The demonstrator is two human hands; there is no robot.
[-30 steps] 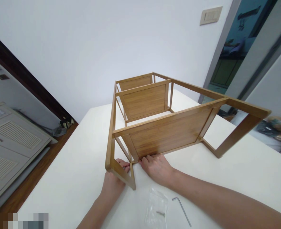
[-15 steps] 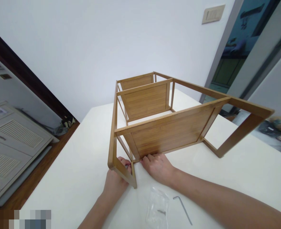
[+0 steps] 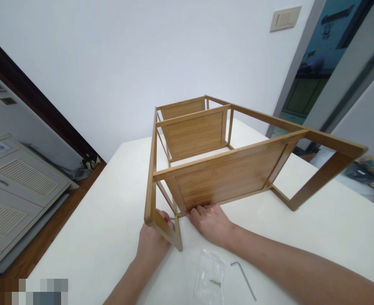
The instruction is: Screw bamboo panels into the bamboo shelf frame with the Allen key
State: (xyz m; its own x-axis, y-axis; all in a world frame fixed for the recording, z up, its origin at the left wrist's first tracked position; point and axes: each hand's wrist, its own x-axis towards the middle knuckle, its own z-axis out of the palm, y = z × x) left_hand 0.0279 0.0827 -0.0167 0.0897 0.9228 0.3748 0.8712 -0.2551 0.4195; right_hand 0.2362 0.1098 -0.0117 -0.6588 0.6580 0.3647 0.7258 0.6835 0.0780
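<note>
A wooden shelf rack (image 3: 228,178) lies on its side on the white table, its slatless panels standing upright. At the near left corner, my right hand (image 3: 210,224) has its fingers curled over the lower edge of the nearest panel, close to the frame joint. My left hand (image 3: 155,235) reaches behind the rack's near end bar, partly hidden by it. Its fingers pinch a small metal screw (image 3: 172,218), which points toward the joint; whether its tip is inside the hole I cannot tell.
On the white table (image 3: 88,228), a clear plastic bag (image 3: 210,275) with a screw inside lies in front of me, beside a hex key (image 3: 244,280). The wall stands behind the rack. A cabinet (image 3: 24,186) is at the left, a doorway at the right.
My left fingers have drawn back slightly left from the joint, so a bit of the screw now shows. My right hand and the rack stay in place.
</note>
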